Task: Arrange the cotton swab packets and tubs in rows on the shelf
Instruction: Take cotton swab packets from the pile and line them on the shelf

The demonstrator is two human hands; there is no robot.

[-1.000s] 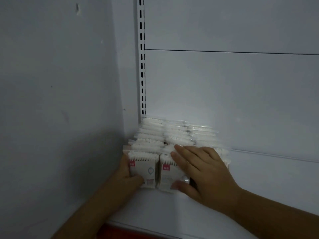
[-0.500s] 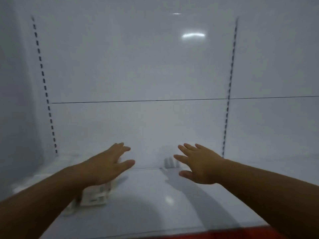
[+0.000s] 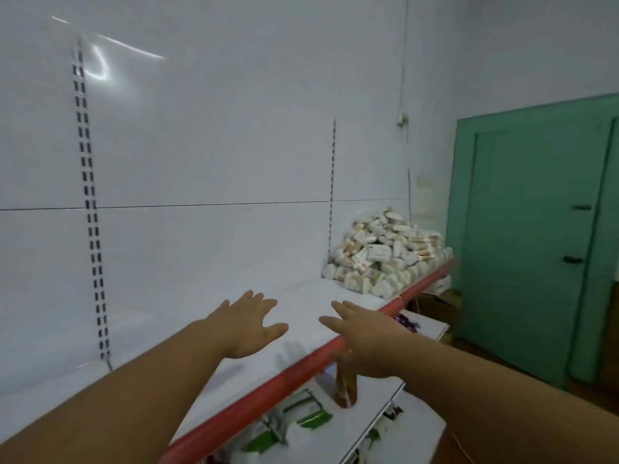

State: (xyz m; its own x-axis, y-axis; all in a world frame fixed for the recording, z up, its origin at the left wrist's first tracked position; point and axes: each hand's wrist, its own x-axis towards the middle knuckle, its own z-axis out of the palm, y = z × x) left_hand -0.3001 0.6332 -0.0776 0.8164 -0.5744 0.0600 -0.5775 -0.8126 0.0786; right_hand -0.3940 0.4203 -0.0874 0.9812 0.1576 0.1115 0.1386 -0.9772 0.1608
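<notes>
Left hand (image 3: 249,324) and right hand (image 3: 363,336) outstretched, fingers straight.

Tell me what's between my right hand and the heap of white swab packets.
Just bare white shelf, in the head view, from right hand to packet heap.

The hands no longer press on the rows of packets in the left corner; those rows are out of sight as the view swings right. The left hand (image 3: 249,324) and right hand (image 3: 363,339) now reach out empty with fingers spread over the bare shelf (image 3: 301,301). A loose heap of packets (image 3: 385,259) and a green door (image 3: 522,236) come into view.
</notes>
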